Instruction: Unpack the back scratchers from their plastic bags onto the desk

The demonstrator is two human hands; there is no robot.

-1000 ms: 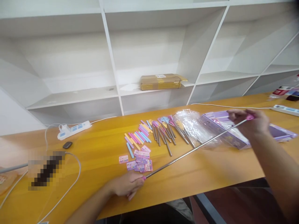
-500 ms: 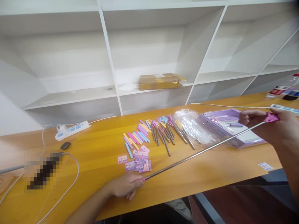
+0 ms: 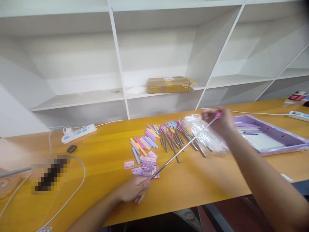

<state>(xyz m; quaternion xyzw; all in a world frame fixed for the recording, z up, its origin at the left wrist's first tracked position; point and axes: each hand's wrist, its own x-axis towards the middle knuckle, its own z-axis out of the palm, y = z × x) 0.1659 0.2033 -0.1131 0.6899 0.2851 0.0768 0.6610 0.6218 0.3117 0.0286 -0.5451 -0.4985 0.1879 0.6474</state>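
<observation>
A thin metal telescopic rod (image 3: 180, 152) slants between my two hands above the table. My left hand (image 3: 136, 189), low at the centre, is closed round its lower end. At the upper end, my right hand (image 3: 220, 120) grips the pink head, partly hidden by the fingers. Behind the rod lie several metal sticks with small coloured claw heads (image 3: 172, 127). Pink, yellow, blue and purple sleeves (image 3: 145, 140) lie left of them, above a pile of small printed cards (image 3: 147, 164). Clear plastic bags (image 3: 202, 132) are beneath and beside my right hand.
At the right is a purple tray (image 3: 272, 149) with papers and a stick. A power strip (image 3: 79, 132), a dark mouse-like object (image 3: 71, 148) and cables lie left. A taped cardboard box (image 3: 169, 85) sits on the white shelf. A bottle (image 3: 298, 96) stands out at the far right.
My right hand has moved left and slightly up, and the rod between my hands is shorter. My left hand has barely moved. More of the purple tray shows.
</observation>
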